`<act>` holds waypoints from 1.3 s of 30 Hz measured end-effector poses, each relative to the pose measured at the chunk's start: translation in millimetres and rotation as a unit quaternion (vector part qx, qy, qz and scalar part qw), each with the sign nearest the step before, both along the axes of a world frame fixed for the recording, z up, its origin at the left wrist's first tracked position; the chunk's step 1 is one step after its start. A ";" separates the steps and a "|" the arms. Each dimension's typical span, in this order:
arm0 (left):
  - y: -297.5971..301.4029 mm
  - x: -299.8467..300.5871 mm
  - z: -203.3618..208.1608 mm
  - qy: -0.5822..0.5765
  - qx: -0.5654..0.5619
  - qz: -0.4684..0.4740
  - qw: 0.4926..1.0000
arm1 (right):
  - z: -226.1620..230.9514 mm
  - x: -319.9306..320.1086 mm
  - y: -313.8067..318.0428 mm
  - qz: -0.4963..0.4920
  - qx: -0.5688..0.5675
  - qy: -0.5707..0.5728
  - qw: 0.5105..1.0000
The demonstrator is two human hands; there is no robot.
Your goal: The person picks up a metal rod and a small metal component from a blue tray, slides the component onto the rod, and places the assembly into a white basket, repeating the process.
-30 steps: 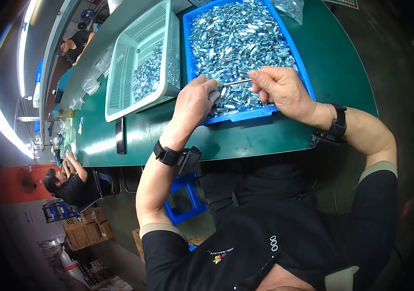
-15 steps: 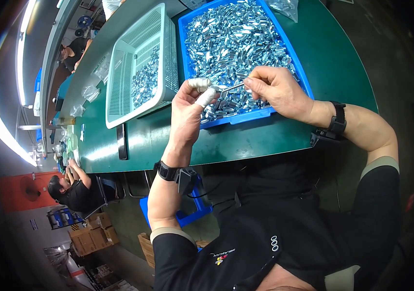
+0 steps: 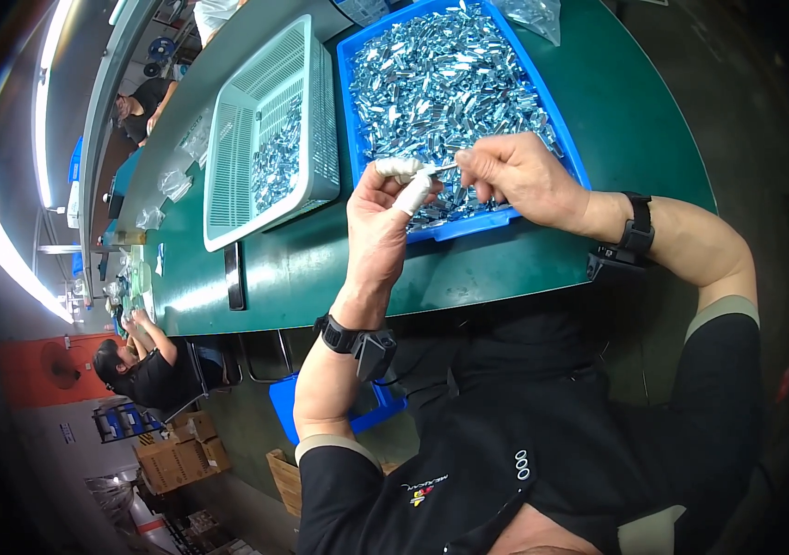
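Over the near part of a blue tray (image 3: 561, 129) heaped with small shiny metal pieces (image 3: 450, 83), my two hands meet. My left hand (image 3: 379, 231), its thumb and forefinger wrapped in white tape, is closed in a pinch on a small metal piece that its fingertips mostly hide. From the right, my right hand (image 3: 531, 185) grips a thin metal rod (image 3: 443, 168) between thumb and forefinger. The rod's far tip reaches the taped fingers of the left hand. Both hands are held above the heap.
Left of the tray stands a pale green perforated basket (image 3: 320, 139) partly filled with similar pieces. A black flat bar (image 3: 234, 277) lies by the basket on the green table (image 3: 413, 289). Clear plastic bags (image 3: 175, 185) lie farther left. Other people (image 3: 159, 375) sit along the table.
My left hand has moved to the right, toward my right hand. Less of the rod shows between them now, and the right hand has shifted slightly left.
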State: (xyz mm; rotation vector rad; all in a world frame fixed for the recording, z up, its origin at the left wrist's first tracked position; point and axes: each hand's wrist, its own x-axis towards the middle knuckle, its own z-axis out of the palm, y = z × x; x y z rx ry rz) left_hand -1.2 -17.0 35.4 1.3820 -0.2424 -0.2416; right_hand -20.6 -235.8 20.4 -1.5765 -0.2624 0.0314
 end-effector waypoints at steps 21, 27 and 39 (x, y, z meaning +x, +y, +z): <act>59.3 54.8 39.9 -0.449 0.510 0.039 0.733 | 8.9 -0.5 3.3 -0.009 0.032 0.050 0.998; 45.8 90.7 -12.1 -0.502 0.595 -0.003 0.628 | 3.6 -3.7 11.3 -0.050 0.040 0.091 0.994; 39.2 49.5 -11.4 -0.423 0.422 0.071 0.799 | -11.4 0.5 2.7 -0.011 0.024 0.054 0.998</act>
